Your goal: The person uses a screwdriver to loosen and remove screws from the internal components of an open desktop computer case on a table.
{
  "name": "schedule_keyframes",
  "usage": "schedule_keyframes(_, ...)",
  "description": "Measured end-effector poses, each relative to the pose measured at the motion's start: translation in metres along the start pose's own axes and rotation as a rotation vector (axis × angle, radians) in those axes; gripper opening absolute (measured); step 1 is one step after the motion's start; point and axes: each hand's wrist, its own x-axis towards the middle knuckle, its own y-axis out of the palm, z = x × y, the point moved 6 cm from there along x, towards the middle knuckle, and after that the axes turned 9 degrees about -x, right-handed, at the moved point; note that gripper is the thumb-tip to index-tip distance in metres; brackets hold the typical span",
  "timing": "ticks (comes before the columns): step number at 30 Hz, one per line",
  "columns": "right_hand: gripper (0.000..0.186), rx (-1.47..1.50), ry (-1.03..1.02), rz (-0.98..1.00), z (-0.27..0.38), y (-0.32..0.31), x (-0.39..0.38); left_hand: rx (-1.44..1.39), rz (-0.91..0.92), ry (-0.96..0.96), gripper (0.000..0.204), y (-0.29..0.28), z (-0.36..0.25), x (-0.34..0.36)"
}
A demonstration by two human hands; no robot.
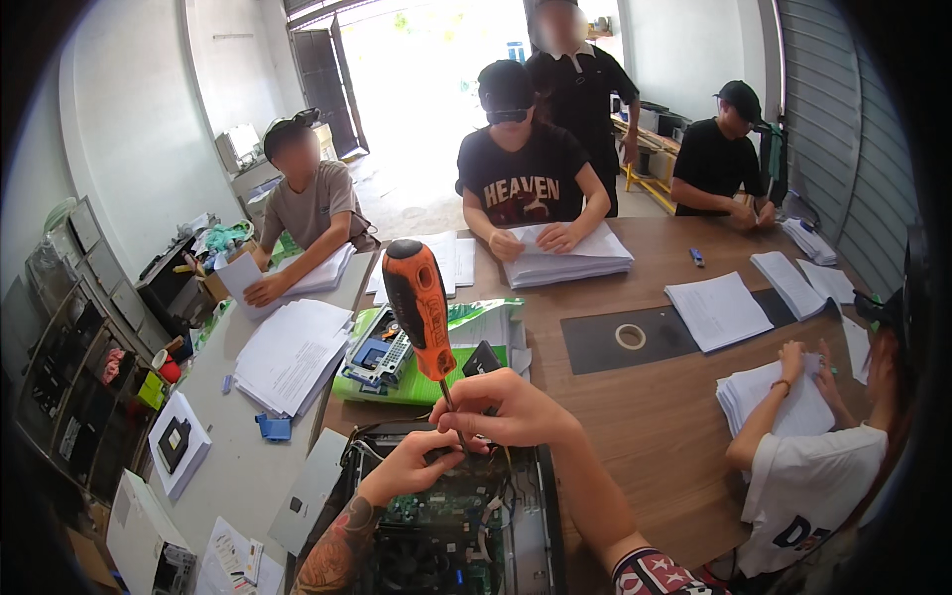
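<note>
Screwdriver with an orange-and-black plastic handle (416, 307) and a thin metal shaft stands at the centre of the frame, handle up and tilted toward the upper left, its tip down over the far part of an open black computer case (446, 516) with green circuit boards at the lower centre. The fingers of the right hand (508, 407) are closed in a pinch about the shaft. The left hand (412, 464) has its fingers bent and bunched beside the tip; whether they hold anything, I cannot tell.

The step in hand looks like screwdriver work inside the case. The next move probably calls for a steady shaft and a well-seated tip; what the tip meets is hidden.

Counted: one screwdriver, one open case, one round black fan (407, 563) in its lower part, one silver metal drive frame (382, 349) on green-and-white packaging (476, 315) left of centre, one beige tape roll (629, 336) right of centre, two worktops, brown wood (635, 446) and light grey (243, 476), and five other people around. White paper stacks (719, 310) overlap too much for a sure count.
</note>
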Motion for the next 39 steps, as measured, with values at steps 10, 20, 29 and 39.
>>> schedule_keyframes(10,0.016,-0.087,-0.058,-0.004,0.003,-0.001,0.001,-0.066,-0.094,0.06,0.006,-0.003,0.012,0.003)
schedule_keyframes(20,0.012,-0.166,-0.104,-0.223,0.009,-0.004,0.002,-0.027,-0.176,0.0,0.011,-0.008,0.014,0.001)
schedule_keyframes(29,0.012,-0.062,0.003,-0.167,0.005,-0.006,-0.001,-0.071,-0.079,0.124,0.021,-0.003,-0.002,0.003)
schedule_keyframes(39,0.013,-0.137,-0.007,-0.159,0.01,-0.01,-0.001,-0.454,-0.138,-0.064,0.046,-0.002,0.01,-0.001)
